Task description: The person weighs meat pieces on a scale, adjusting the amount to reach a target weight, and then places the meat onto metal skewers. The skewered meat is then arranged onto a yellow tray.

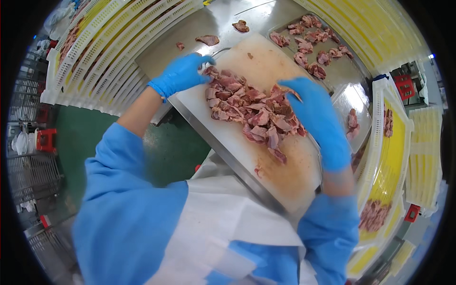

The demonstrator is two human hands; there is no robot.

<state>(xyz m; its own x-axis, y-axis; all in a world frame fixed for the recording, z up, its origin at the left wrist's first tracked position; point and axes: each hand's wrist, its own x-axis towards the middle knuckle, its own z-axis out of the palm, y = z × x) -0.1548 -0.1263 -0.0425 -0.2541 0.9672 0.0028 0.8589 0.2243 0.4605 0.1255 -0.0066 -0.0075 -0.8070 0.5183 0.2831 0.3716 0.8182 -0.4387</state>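
Observation:
A heap of cut raw meat pieces (256, 107) lies across the middle of a white cutting board (285, 178), which is stained brown in places. At the heap's far left end is my left hand (181, 73) in a blue glove, its fingers curled beside a small shiny item that is too unclear to name. My right hand (313, 114), also blue-gloved and blurred by motion, reaches over the heap's right side with its fingers at the meat. Whether either hand grips a piece is hidden.
Behind the board, a metal tray (329, 73) holds several meat clumps. Loose meat pieces (207, 40) lie on the steel table (171, 53). A clear plastic tray (351, 94) sits to the right. Stacked white crates (117, 46) rise at left; a yellow-lined crate (390, 160) with meat stands at right.

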